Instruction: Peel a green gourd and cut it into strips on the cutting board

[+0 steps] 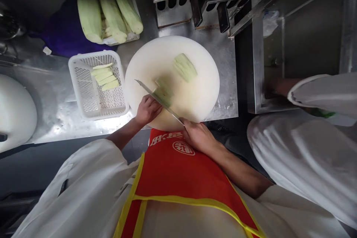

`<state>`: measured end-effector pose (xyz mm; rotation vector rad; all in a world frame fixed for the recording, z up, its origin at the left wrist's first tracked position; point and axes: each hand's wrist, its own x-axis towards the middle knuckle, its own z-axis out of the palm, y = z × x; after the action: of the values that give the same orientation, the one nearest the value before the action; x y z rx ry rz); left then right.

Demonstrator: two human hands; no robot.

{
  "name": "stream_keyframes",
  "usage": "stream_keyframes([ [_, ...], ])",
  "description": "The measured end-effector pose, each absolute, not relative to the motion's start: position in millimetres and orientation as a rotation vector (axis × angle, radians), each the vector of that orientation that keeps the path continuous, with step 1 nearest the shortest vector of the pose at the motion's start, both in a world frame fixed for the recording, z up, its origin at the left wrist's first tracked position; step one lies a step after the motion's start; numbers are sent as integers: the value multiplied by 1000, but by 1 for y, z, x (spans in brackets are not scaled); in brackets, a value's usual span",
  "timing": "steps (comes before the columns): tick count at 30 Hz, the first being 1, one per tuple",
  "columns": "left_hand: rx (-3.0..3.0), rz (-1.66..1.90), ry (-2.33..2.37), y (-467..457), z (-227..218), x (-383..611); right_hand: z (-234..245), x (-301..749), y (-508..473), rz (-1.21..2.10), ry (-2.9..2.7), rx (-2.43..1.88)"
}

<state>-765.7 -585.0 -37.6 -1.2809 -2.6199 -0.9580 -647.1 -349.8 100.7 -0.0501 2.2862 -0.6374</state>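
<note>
My right hand [196, 134] grips a kitchen knife [164, 105] by its handle, close to the board's near edge. The blade slants up and left across a peeled pale green vegetable piece [165, 90] on the round white cutting board [206, 89]. My left hand [148, 109] is closed, its bent fingers pressed down against this piece on the left side of the blade; the fingertips are partly hidden. A second, thicker vegetable chunk [185, 67] lies apart, farther back on the board.
Left of the board, a white perforated basket [83, 96] holds several cut slices [104, 76]. Behind it, another basket [135, 37] carries large peeled vegetables [89, 16]. A knife rack [174, 16] stands at the back. On the right are a sink [258, 63] and another person's sleeve [323, 91].
</note>
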Motion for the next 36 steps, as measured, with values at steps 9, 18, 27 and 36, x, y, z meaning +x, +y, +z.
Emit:
stream_keyframes([
  [9,-1229,-920,-2690,-589,-47,-759,97,-633,-355,-540,2309,-74],
  [18,-1246,-890,-2666,-588,-45,-762,99,-636,-365,-516,2307,-28],
  [27,-1252,-898,-2626,-583,-38,-762,120,-618,-359,-438,2187,3],
  [36,-1248,-1010,-2637,-585,-40,-763,92,-669,-391,-531,2292,-34],
])
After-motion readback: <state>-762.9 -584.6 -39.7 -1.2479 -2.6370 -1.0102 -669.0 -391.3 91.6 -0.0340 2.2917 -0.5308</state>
